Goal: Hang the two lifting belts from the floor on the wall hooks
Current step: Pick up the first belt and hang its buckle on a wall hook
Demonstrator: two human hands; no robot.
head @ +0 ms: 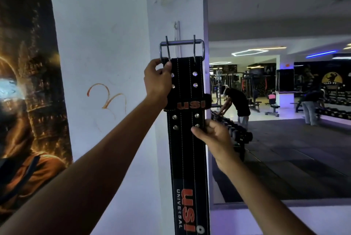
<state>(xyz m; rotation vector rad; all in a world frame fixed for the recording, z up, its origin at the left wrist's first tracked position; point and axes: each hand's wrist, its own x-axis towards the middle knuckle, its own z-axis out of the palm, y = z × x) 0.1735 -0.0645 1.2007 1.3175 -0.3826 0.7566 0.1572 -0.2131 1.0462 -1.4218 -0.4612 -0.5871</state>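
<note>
A black lifting belt (187, 151) with orange "USI" lettering hangs straight down against a white pillar. Its metal buckle (182, 44) with two prongs sits at the top, level with the lower end of a white wall hook (176, 31). I cannot tell whether the buckle rests on the hook. My left hand (157, 81) grips the belt's upper left edge just under the buckle. My right hand (210, 134) pinches the belt's right edge lower down, near the rivets. No second belt is in view.
The white pillar (106, 44) fills the middle. A dark poster (28, 82) covers the wall on the left. On the right a large wall mirror (284, 101) reflects a dumbbell rack, benches and people in the gym.
</note>
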